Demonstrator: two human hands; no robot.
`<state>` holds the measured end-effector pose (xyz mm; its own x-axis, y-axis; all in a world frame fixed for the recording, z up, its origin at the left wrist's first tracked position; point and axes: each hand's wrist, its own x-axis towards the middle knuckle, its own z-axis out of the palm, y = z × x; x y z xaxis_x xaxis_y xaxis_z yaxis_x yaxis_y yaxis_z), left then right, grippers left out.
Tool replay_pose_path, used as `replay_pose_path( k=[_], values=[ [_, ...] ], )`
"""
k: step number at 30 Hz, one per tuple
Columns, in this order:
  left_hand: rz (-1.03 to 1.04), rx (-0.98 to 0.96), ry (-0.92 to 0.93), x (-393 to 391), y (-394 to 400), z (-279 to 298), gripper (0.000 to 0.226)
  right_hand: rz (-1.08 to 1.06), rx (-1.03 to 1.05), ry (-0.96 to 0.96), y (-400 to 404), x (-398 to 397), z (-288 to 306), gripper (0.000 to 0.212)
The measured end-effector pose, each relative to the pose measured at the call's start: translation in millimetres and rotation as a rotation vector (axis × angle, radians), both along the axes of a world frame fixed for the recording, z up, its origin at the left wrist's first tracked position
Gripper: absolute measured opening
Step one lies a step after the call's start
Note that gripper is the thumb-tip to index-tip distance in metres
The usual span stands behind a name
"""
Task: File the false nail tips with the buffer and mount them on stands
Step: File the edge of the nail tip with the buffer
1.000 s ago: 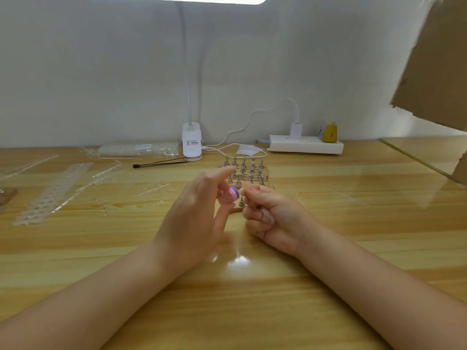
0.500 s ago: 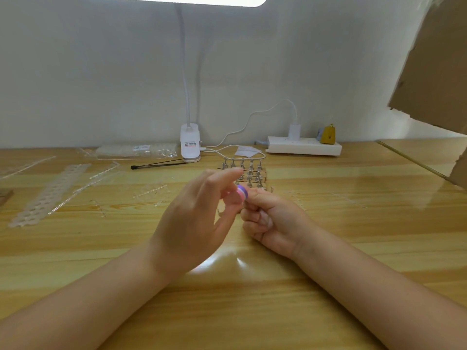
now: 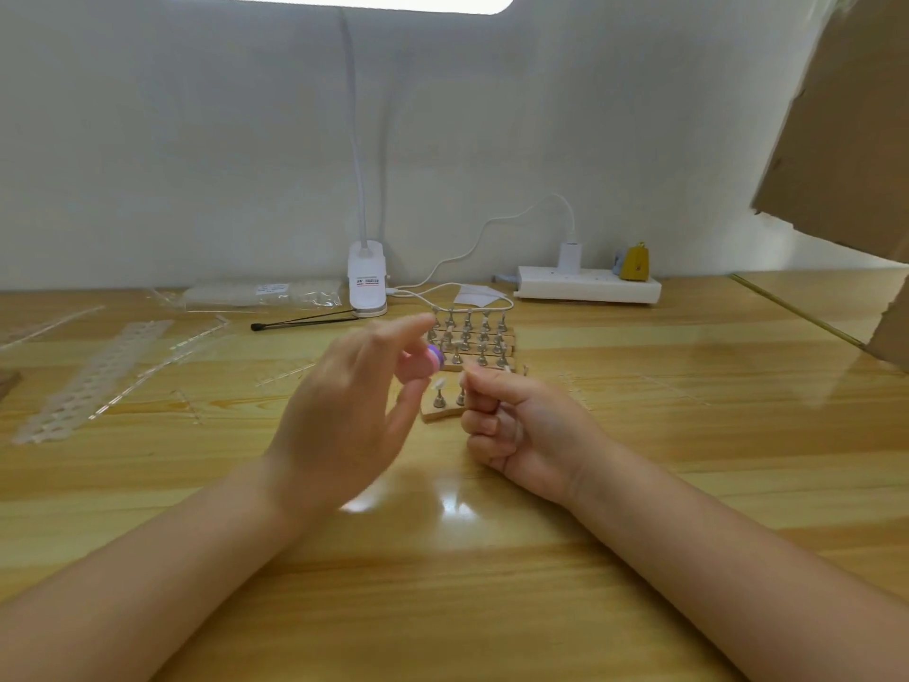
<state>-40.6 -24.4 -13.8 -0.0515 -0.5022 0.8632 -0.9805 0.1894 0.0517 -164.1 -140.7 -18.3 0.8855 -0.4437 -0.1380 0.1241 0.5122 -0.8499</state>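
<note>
Nearest the camera, two bare forearms extend over a glossy wooden table [image 3: 492, 607]. The left hand [image 3: 344, 425], blurred, is raised with its back to the camera; its forefinger and thumb pinch a small pink-and-purple buffer [image 3: 425, 364], the other fingers loosely spread. The right hand [image 3: 521, 430] rests on the tabletop just right of the buffer, its fingers curled; thumb and forefinger are closed together at the tip, but whether a nail tip lies between them cannot be told.

Between the hands, a small wooden block [image 3: 440, 412] carries two metal stands; the left stand [image 3: 439, 398] bears a pale nail tip [image 3: 438, 383], the right one is partly hidden by the right hand's fingers. Just behind lies a rack of stands [image 3: 474, 339], several rows of metal pegs on wooden strips.

Farther left lie clear plastic tip strips [image 3: 93, 376]. At the table's far edge are a clear packet [image 3: 260, 293], a thin black stick [image 3: 305, 321], a white clip lamp base [image 3: 366, 280], a white cable [image 3: 472, 238] and a white power strip [image 3: 588, 285] against the wall. Brown cardboard [image 3: 846, 130] is at upper right.
</note>
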Motion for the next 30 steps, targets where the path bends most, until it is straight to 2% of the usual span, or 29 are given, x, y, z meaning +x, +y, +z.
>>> replay_pose_path(
  k=[4, 8, 14, 19, 21, 24, 26, 30],
  values=[
    [-0.164, 0.006, -0.072, -13, -3, -5, 0.041, -0.002, -0.041, -0.005, 2, 0, 0, 0.025],
    [-0.070, 0.052, -0.027, -4, -1, -7, 0.037, -0.036, 0.084, -0.015, -3, -1, 1, 0.013],
    [-0.061, 0.068, 0.000, -9, -1, -9, 0.048, -0.083, 0.067, -0.002, -1, 1, 0, 0.012],
    [-0.111, 0.001, 0.328, -13, -1, -7, 0.058, -0.106, 0.055, 0.006, -1, 2, -2, 0.010],
    [-0.076, 0.004, 0.381, -14, -1, -6, 0.058, -0.100, 0.039, 0.003, 0, 2, -2, 0.007],
    [-0.007, 0.052, 0.389, -13, -2, -8, 0.059, -0.091, 0.003, 0.004, 0, 2, -2, 0.014],
    [-0.004, 0.062, 0.379, -13, -1, -8, 0.058, -0.095, -0.010, 0.006, 0, 1, -2, 0.010],
    [-0.005, 0.047, 0.194, -16, -2, -9, 0.053, -0.066, -0.038, -0.007, 1, 1, -2, 0.005]
  ],
)
